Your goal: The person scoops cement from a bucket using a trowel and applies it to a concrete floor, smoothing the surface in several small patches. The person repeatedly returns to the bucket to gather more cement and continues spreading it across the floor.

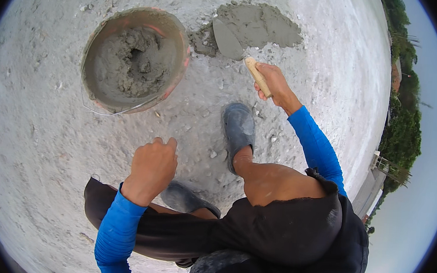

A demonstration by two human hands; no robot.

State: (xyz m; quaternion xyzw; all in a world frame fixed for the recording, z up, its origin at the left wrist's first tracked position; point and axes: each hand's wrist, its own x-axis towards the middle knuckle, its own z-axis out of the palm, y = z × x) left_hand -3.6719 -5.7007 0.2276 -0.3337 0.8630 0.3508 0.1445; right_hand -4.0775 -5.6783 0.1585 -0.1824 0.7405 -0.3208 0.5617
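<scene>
My right hand (277,85) is wrapped round the pale wooden handle of a trowel (228,38). The trowel's grey blade rests on the left part of a spread patch of wet mortar (263,24) on the ground. Held above the ground near my left foot, my left hand (153,164) is curled into a loose fist with its back toward me; nothing shows in it. Beyond that hand, to the left of the mortar patch, stands an orange-brown bucket (178,74) smeared with cement. Wet grey mortar (132,63) with a dark hollow in its middle lies inside it.
A thin wire handle (102,113) hangs down the bucket's near side. Rough pale ground (33,137) with small stones surrounds everything. My feet in grey clogs (238,128) stand between the bucket and me. Trees (404,125) and a low roof appear at the far right.
</scene>
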